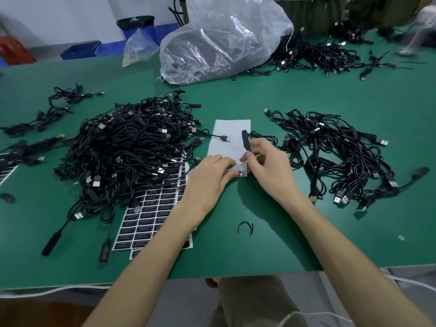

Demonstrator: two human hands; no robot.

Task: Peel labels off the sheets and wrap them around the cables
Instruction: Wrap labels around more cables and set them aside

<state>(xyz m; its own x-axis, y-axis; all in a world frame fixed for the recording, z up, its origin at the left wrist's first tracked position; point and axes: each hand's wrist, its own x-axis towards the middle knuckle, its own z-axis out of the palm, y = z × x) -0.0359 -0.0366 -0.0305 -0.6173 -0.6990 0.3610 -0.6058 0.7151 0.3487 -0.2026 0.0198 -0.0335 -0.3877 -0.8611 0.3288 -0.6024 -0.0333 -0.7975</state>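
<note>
Green matting covers the tabletop [259, 102], with a big clear plastic bag [224, 38] slumped at its far side and blue bins [80, 49] on the floor beyond. A large heap of black cables [132, 147] lies to the person's left, a looser heap [335, 152] to the right, and a third [313, 53] further back on the right. Printed label sheets [151, 215], rows of black labels on white, stick out from under the near edge of the large heap and pass beneath the left forearm.

Between the two nearer heaps lies a white sheet [232, 128], almost stripped bare, with a USB plug [225, 138] from the large heap resting on it. One black label [240, 173] shows at its near right corner, directly between the two hands. The left hand [210, 178] grips the sheet's near edge, fingers curled over it, and the corner is bent upward. The right hand [266, 166] is just beside it: its fingers hold a cable [245, 140] by its black block, which stands upright above the sheet, while the thumb and forefinger tips meet at the lifted corner just above the label. The cable's cord runs off to the right heap. A small black loop of wire [245, 228] lies alone on the mat nearer the person.
</note>
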